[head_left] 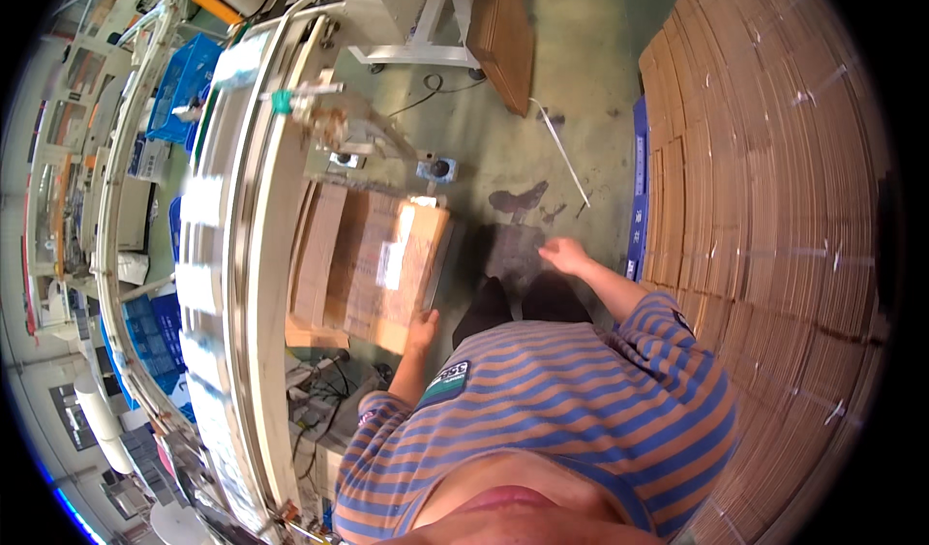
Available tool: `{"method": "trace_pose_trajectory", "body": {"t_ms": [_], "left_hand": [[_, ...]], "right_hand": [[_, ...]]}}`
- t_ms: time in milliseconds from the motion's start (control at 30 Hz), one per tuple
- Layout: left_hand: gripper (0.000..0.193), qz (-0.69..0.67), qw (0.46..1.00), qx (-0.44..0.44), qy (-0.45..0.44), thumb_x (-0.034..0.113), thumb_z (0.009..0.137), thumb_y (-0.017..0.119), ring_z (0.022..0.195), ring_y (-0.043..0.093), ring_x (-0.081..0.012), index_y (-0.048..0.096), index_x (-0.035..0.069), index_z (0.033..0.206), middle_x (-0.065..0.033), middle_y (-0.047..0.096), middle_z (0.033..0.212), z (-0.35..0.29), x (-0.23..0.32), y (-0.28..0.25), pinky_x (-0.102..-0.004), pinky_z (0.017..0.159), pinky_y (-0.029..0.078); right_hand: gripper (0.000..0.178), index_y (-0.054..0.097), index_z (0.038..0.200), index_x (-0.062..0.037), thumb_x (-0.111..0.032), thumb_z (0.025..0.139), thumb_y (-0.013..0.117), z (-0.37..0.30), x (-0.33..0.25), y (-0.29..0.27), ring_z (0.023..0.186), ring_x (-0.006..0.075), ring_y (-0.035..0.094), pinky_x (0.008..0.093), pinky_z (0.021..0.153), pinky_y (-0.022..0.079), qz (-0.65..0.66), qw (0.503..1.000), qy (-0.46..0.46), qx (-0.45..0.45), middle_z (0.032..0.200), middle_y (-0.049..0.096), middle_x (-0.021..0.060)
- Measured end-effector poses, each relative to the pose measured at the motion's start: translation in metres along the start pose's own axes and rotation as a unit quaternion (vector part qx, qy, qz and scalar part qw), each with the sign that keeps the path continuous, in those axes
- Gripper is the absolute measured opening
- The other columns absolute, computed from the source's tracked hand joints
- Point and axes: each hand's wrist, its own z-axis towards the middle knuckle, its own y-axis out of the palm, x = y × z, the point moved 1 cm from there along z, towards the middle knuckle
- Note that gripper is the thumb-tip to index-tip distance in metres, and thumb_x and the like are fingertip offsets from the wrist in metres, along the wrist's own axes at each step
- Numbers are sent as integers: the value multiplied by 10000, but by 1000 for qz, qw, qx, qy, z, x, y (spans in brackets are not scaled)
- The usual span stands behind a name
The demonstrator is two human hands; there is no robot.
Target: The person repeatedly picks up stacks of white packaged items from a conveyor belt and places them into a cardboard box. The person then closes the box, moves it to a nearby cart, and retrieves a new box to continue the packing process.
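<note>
My left hand (423,330) is at the near right corner of a brown cardboard box (368,279), its fingers closed around the edge. The box bears a white label (390,265) and stands low, beside the long conveyor frame. To the right, my right hand (564,255) hangs over the floor in front of my legs, apart from the box. Its fingers are curled in, and nothing shows in them.
A long conveyor line (256,284) runs along the left. Tall stacks of flattened cardboard (764,187) rise at the right on a blue pallet (639,187). A brown board (501,37) leans against a white wheeled frame (421,42). Cables (334,395) lie below the box.
</note>
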Motion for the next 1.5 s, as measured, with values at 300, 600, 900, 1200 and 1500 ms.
{"method": "trace_pose_trajectory", "body": {"t_ms": [300,600,900,1200,1500], "left_hand": [[569,42,989,141,-19,445,836,557,992,593,-283,516,8,1198,-191,611,1068,71,188,6,-357,872,450],[599,55,924,106,-363,478,796,550,1045,563,-320,543,17,1178,-183,613,1079,11,195,143,-378,918,419],[550,-60,966,147,-205,422,856,548,1022,577,-304,487,16,1222,-169,615,1086,51,282,136,-349,902,432],[565,-46,942,141,-301,442,833,554,1003,584,-310,511,14,1198,-176,623,1056,12,229,138,-362,881,441],[574,-54,947,117,-296,449,839,541,983,591,-299,500,15,1213,-160,636,1023,24,238,138,-360,871,445]], "right_hand": [[765,519,1219,10,-614,778,550,411,-93,-213,1171,271,466,375,990,339,132,983,-79,100,1242,514,184],[789,346,1364,-150,-585,763,613,611,-127,-248,949,228,535,308,680,449,271,947,107,133,1275,472,61],[751,363,1350,-120,-485,771,671,588,-91,-283,953,179,542,225,669,452,298,949,54,83,1226,494,39],[746,388,1329,-65,-465,771,679,581,-76,-298,993,228,524,238,734,491,326,941,52,82,1251,471,94],[629,447,1240,-27,-382,778,685,588,-79,-315,977,227,535,273,729,496,307,947,52,84,1200,490,99]]}}
